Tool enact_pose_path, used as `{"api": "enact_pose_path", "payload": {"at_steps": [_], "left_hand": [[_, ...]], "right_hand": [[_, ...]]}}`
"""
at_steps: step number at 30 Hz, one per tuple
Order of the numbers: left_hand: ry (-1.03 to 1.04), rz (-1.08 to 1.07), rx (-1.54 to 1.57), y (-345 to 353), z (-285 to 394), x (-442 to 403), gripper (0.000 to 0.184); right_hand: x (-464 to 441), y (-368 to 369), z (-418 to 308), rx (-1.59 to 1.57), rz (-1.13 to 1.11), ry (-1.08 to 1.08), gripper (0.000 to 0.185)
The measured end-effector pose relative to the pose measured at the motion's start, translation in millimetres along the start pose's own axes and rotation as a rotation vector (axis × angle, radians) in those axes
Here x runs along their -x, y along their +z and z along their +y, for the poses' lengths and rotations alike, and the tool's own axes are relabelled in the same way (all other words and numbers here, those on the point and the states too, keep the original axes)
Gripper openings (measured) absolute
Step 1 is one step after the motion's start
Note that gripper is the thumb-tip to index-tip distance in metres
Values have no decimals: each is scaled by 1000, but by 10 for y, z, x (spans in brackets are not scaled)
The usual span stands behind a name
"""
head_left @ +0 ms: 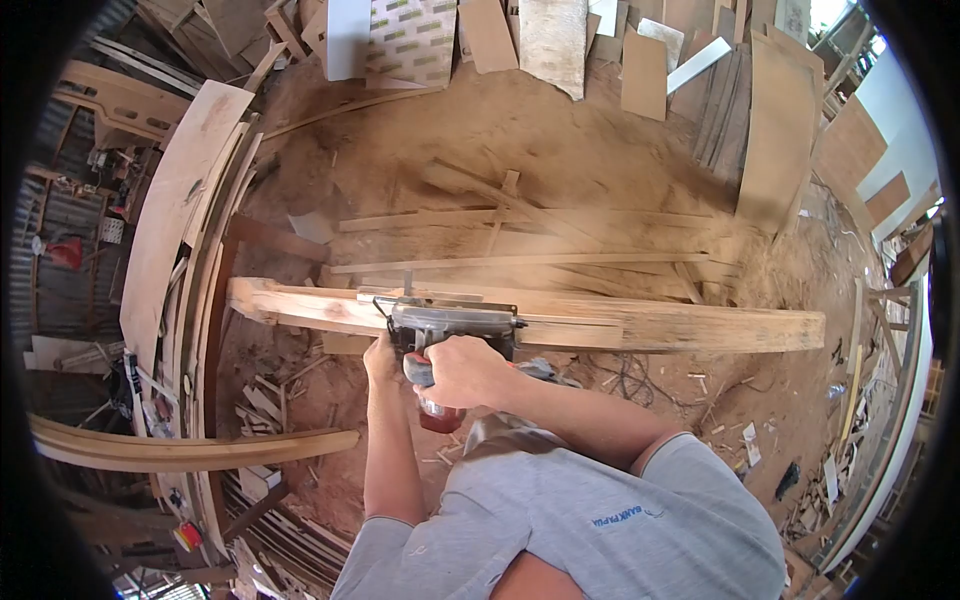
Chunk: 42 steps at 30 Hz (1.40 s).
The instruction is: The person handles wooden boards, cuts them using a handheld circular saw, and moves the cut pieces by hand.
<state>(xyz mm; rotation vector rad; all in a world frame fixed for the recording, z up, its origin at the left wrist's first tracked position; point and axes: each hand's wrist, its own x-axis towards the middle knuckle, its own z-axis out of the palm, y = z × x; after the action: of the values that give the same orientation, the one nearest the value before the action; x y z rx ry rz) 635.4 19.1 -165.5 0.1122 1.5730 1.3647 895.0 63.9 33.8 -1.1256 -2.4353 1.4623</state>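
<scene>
A circular saw (455,320) with a grey guard and a red lower body (440,415) rests across a long wooden beam (720,325). My right hand (465,372) is wrapped around its handle. At the near edge of the beam, just left of the saw, my left hand (380,358) is closed; the saw and the beam's edge hide what its fingers grip. Thinner strips of wood (570,330) lie along the beam's top on both sides of the saw. The blade itself is hidden from view.
Sawdust hangs over the dirt floor (400,130) beyond the beam, where loose planks (520,262) lie. Boards (650,75) lean at the back. A curved timber (200,450) and stacked sheets (185,200) stand left. A dark cable (650,385) trails on the right.
</scene>
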Motion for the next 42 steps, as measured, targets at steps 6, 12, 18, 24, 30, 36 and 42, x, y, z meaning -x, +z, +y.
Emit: {"api": "enact_pose_path", "payload": {"at_steps": [6,12,18,24,30,36,42], "left_hand": [[9,34,-39,-44,-54,-47,34],[-8,30,-9,-28,-27,-21,30],[10,-29,4,-139,-137,-124,34],[54,-4,-12,-2,-131,-15,33],[89,7,-62,-4,-202,-43,32],[58,29,-62,-51,-222,-99,35],[63,24,-43,-120,-284,-225,33]], "right_hand": [[17,-25,16,-14,-16,-6,53],[-2,23,49,-13,-26,4,54],[10,24,67,5,-28,5,55],[-25,103,137,33,1,2,48],[-41,116,217,37,-32,-5,52],[-63,143,237,42,-39,-7,51],[-101,203,289,27,-21,-15,50]]}}
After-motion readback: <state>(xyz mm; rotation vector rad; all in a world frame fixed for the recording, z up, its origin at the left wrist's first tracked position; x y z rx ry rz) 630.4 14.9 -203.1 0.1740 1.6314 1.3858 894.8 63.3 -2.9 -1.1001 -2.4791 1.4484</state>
